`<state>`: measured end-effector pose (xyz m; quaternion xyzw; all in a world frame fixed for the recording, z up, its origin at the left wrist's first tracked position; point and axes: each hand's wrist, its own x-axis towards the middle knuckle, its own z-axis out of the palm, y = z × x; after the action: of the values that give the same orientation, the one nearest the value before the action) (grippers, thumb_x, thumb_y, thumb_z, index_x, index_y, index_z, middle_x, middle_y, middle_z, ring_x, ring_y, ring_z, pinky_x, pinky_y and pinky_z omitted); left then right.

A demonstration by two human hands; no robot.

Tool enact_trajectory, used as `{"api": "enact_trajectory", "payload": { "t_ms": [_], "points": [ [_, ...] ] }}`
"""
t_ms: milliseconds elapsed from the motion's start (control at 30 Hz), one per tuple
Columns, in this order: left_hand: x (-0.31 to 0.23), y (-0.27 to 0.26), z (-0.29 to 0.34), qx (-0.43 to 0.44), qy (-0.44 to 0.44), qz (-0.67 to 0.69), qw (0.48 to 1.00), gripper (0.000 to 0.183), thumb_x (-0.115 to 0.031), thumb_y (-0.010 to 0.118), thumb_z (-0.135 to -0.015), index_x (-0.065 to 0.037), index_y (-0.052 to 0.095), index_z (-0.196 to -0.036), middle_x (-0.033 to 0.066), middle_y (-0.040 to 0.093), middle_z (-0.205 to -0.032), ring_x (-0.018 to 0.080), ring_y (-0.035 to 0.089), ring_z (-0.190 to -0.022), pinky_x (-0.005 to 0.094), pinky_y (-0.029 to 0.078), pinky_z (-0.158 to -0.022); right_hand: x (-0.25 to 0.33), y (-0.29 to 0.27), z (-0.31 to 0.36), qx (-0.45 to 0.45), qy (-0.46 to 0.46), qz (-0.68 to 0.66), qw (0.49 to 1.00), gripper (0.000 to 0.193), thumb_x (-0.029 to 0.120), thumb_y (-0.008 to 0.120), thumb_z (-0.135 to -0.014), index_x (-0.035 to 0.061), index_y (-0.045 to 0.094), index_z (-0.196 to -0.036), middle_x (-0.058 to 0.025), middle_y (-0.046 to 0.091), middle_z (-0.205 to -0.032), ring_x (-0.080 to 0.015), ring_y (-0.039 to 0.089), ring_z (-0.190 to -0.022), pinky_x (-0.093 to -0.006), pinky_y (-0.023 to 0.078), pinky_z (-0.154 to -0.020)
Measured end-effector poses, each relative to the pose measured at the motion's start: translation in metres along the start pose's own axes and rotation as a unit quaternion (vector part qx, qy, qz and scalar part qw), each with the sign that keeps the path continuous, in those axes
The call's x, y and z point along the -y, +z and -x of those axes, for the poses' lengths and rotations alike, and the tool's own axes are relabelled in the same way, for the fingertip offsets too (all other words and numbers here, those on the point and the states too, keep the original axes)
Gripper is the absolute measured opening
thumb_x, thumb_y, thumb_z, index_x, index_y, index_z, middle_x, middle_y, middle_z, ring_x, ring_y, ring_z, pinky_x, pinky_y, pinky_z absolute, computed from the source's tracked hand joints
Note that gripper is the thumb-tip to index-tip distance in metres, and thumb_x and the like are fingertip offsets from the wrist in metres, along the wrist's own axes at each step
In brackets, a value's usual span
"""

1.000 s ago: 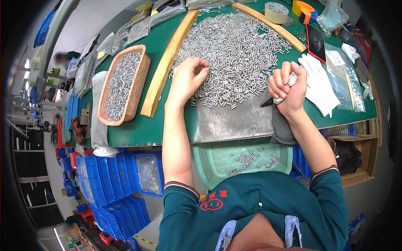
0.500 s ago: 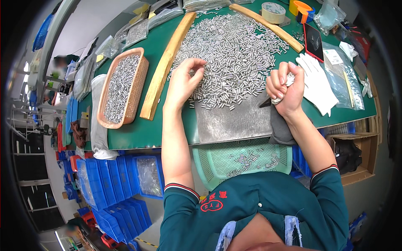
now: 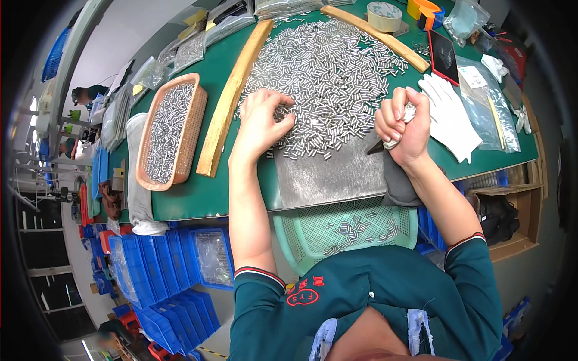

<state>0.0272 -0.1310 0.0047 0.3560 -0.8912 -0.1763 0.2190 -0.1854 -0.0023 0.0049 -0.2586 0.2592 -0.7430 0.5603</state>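
Observation:
A wide pile of short, shiny metal pins (image 3: 325, 72) covers the middle of the green table. My left hand (image 3: 260, 126) rests at the pile's left edge, fingers curved and thumb apart. Pins show in the gap between them, and nothing gripped is visible. Wrapped in a fist, my right hand (image 3: 410, 129) holds a tool with a white-wrapped handle (image 3: 409, 112); its dark pointed blade (image 3: 374, 148) points left over a grey metal plate (image 3: 331, 180). The plate lies at the table's front edge, touching the near side of the pile. My fist hides most of the handle.
Wooden strips (image 3: 235, 99) flank the pile. A tan basket (image 3: 197, 126) of pins stands left; a green basket (image 3: 289, 234) with loose pins sits below the table edge. Right are white gloves (image 3: 451, 117), a red-edged phone (image 3: 444, 57), plastic bags and tape rolls (image 3: 384, 17).
My left hand has come slightly nearer, and its thumb and fingers have spread farther apart over the pins. My right hand keeps its grip. The whole view has shifted a little.

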Motion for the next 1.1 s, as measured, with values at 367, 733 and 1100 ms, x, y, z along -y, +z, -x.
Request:
{"api": "enact_trajectory", "payload": {
  "t_ms": [367, 733, 1100],
  "points": [
    [0.001, 0.006, -0.002, -0.009, 0.005, -0.004, 1.0, 0.013, -0.016, 0.061, -0.068, -0.009, 0.06, -0.08, 0.0067, 0.053, -0.086, 0.024, 0.048, -0.093, 0.0364, 0.031, -0.089, 0.001, 0.001, 0.0, 0.005, -0.004, 0.002, 1.0, 0.037, 0.03, 0.027, -0.088, 0.0109, 0.034, -0.057, 0.0019, 0.025, -0.043, -0.0081, 0.022, -0.035, -0.0227, 0.024, -0.034],
    [-0.002, 0.009, -0.005, -0.019, 0.051, -0.002, 0.999, 0.013, -0.015, 0.063, -0.072, -0.01, 0.062, -0.083, 0.0044, 0.055, -0.079, 0.0211, 0.052, -0.084, 0.0352, 0.033, -0.086, 0.001, 0.001, 0.0, 0.006, -0.002, -0.001, 1.0, 0.037, 0.031, 0.028, -0.088, 0.0107, 0.034, -0.057, 0.002, 0.025, -0.043, -0.0079, 0.022, -0.035, -0.0226, 0.024, -0.034],
    [-0.003, 0.012, -0.006, -0.022, 0.021, -0.03, 0.999, 0.011, -0.017, 0.061, -0.072, -0.009, 0.06, -0.08, 0.0049, 0.055, -0.082, 0.0224, 0.051, -0.09, 0.0441, 0.025, -0.096, -0.001, 0.0, 0.0, 0.002, -0.008, 0.004, 1.0, 0.036, 0.031, 0.029, -0.088, 0.0102, 0.035, -0.058, 0.0015, 0.026, -0.042, -0.0082, 0.023, -0.034, -0.0227, 0.024, -0.034]
  ]
}}
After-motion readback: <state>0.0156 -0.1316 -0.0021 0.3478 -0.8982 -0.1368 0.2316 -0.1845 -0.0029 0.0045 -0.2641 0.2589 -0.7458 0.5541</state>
